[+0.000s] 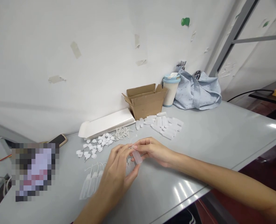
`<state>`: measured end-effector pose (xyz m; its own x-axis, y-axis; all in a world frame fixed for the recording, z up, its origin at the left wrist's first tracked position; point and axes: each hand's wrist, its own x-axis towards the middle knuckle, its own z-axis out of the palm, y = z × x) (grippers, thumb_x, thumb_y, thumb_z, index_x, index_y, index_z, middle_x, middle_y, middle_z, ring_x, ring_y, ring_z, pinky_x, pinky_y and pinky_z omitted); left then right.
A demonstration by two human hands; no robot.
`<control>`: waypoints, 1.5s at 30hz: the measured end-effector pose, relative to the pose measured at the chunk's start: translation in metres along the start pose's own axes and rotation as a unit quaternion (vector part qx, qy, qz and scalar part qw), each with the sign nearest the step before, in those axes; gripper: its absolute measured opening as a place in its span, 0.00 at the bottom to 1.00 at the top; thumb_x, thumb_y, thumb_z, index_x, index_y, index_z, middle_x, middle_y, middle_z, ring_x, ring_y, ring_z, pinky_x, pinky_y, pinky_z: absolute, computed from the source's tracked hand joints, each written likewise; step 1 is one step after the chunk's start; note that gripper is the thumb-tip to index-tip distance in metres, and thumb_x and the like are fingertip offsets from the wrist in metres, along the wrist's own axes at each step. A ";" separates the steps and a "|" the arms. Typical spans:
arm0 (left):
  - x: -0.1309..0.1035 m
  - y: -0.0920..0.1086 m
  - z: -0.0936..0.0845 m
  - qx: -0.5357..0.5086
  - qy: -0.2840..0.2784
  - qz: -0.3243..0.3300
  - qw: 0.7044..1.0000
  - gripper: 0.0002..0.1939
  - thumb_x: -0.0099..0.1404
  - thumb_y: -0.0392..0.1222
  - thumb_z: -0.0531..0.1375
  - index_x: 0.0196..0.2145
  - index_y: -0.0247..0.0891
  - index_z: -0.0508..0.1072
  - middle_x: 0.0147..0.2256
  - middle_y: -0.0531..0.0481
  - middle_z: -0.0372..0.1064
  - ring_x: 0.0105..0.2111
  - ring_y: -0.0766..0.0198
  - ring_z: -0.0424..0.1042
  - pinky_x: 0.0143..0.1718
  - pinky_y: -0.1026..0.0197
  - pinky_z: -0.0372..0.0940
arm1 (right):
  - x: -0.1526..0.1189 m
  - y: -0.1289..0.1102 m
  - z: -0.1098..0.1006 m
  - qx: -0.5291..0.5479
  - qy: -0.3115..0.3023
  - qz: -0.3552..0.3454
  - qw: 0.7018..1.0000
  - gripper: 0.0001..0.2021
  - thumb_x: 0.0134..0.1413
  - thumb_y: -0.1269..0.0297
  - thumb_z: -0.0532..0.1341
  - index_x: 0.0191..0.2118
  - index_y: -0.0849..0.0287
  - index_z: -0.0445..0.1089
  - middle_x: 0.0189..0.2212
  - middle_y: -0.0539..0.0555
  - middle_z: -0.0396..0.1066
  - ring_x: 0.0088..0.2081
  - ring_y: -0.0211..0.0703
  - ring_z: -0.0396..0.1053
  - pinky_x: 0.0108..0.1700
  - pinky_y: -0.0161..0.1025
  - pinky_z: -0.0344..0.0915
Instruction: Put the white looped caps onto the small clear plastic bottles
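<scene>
Between my two hands a small translucent white bottle (137, 156) is tilted, its top toward the wall. My left hand (119, 166) has its fingers at the bottle's top end, the thumb near its lower end. My right hand (152, 151) pinches the top from the other side, and a thin white strand sticks up there. Left of my left hand several similar bottles with white cords (91, 183) lie in a row. Beyond my hands are small white caps (104, 140), a heap of white cords (123, 133) and a pile of translucent bottles (167, 124).
A white flat stack (108, 123) and an open cardboard box (148, 104) stand by the wall. Right of them are a lidded cup (170, 90) and a blue cloth bag (196, 91). A phone (59, 140) and a pixelated item (36, 171) lie on the grey table (222, 137).
</scene>
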<state>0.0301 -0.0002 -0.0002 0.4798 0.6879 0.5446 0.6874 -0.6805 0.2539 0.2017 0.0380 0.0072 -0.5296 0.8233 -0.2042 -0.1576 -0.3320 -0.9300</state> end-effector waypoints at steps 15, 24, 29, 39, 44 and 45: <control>-0.004 -0.003 0.005 0.001 -0.133 -0.018 0.991 0.21 0.53 0.32 0.60 0.45 0.37 0.62 0.41 0.43 0.68 0.45 0.48 0.63 0.41 0.47 0.66 | 0.012 -0.004 -0.031 -0.416 0.089 -0.170 0.889 0.11 0.57 0.63 0.56 0.30 0.63 0.71 0.25 0.52 0.71 0.27 0.37 0.66 0.31 0.34 0.59; -0.002 -0.002 0.002 -0.028 -0.178 -0.036 0.983 0.20 0.53 0.32 0.59 0.45 0.37 0.64 0.42 0.44 0.67 0.46 0.50 0.62 0.43 0.47 0.64 | 0.009 0.007 -0.021 -0.505 -0.016 -0.169 0.847 0.09 0.58 0.69 0.55 0.34 0.62 0.73 0.25 0.52 0.72 0.25 0.35 0.64 0.29 0.32 0.56; -0.003 -0.004 0.000 -0.030 -0.203 -0.044 0.978 0.19 0.54 0.33 0.59 0.45 0.37 0.64 0.44 0.43 0.65 0.47 0.50 0.61 0.44 0.47 0.63 | 0.018 0.011 -0.025 -0.566 0.011 -0.198 0.800 0.12 0.61 0.65 0.53 0.32 0.63 0.72 0.23 0.53 0.70 0.24 0.35 0.62 0.29 0.33 0.53; -0.007 -0.002 0.003 0.004 -0.188 0.007 0.982 0.21 0.57 0.38 0.61 0.48 0.38 0.64 0.43 0.43 0.66 0.47 0.49 0.62 0.44 0.47 0.64 | 0.027 0.017 -0.037 -0.600 0.062 -0.223 0.766 0.10 0.59 0.68 0.54 0.31 0.63 0.70 0.22 0.53 0.68 0.24 0.36 0.60 0.29 0.33 0.51; 0.003 -0.005 -0.007 0.033 -0.161 0.042 0.986 0.17 0.63 0.43 0.56 0.49 0.36 0.65 0.47 0.41 0.65 0.50 0.49 0.60 0.46 0.47 0.63 | 0.035 0.006 -0.046 -0.651 0.089 -0.211 0.724 0.11 0.61 0.68 0.51 0.36 0.64 0.70 0.26 0.55 0.72 0.26 0.38 0.64 0.30 0.33 0.53; 0.009 -0.009 -0.009 0.050 -0.152 0.052 0.986 0.15 0.65 0.42 0.53 0.48 0.35 0.66 0.46 0.40 0.66 0.49 0.49 0.60 0.46 0.47 0.62 | 0.039 0.001 -0.049 -0.673 0.093 -0.205 0.704 0.12 0.62 0.68 0.50 0.37 0.64 0.70 0.28 0.56 0.72 0.28 0.38 0.66 0.31 0.34 0.53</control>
<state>0.0227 0.0099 0.0096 0.6814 0.6697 0.2952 0.6684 -0.7337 0.1217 0.2217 0.0924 -0.0165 -0.5315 0.8104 0.2464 0.7343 0.5859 -0.3429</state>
